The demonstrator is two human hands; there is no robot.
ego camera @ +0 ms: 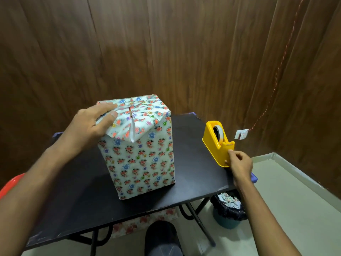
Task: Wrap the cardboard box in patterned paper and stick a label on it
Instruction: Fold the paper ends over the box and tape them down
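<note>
Box (pixel 142 156) fully papered; left hand (pixel 92 124) flat atop, right hand (pixel 239 163) pinching dispenser (pixel 217 143) tape.

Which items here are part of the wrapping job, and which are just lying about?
In use: wrapped box, left hand pressing its top folds, tape dispenser, right hand.
Lying about: bin, red chair, wall socket.

Single head-worn view, angled down, close over the table (pixel 193 163).
</note>
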